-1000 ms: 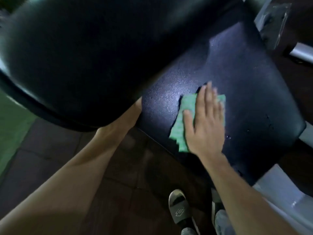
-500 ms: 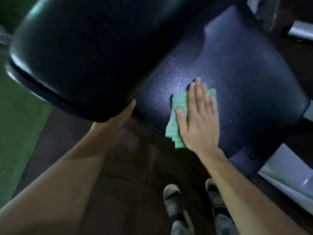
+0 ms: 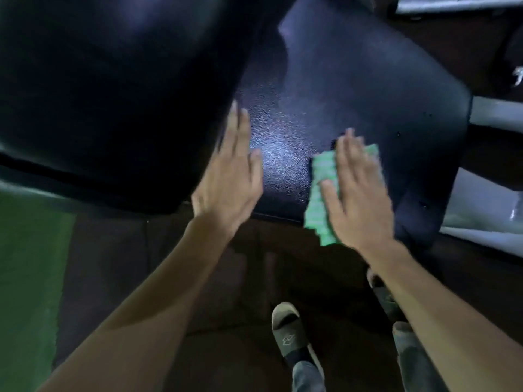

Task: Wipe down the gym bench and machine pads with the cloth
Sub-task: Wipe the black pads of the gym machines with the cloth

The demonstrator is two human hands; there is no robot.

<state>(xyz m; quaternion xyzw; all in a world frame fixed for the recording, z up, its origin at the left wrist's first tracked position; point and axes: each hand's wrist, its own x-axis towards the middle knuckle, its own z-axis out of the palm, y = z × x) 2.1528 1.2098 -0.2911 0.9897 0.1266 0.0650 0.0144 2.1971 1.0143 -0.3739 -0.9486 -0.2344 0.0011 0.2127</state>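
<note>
R hand lies flat, fingers spread and straight, palm pressing the green cloth onto the seat pad; nothing pinched, the cloth is just pinned under the palm. Cloth sits at the pad's near edge, w/ its lower end hanging off past the edge toward 6 o'clock. Its long axis runs roughly 12 to 6, tipped a bit toward 1, about in line w/ the fingers. Most of the visible cloth shows at 9 o'clock from the thumb; a strip peeks out past the fingertips at 1. L hand is open too, fingers straight and close together, empty, laid on or just over the pad's 9 o'clock side beside the big back pad; can't tell if it's bearing weight. Key relation: the unwiped spread of pad lies at 12 to 2 o'clock from the R fingertips, w/ a few dark droplets near 2, so prob next stroke is a push away from the body along the cloth's long axis. R hand is the one on the cloth and nearer that area; L is well apart from it across the glossy patch. Frame is blurred around both hands, so fine finger contact is unclear
</note>
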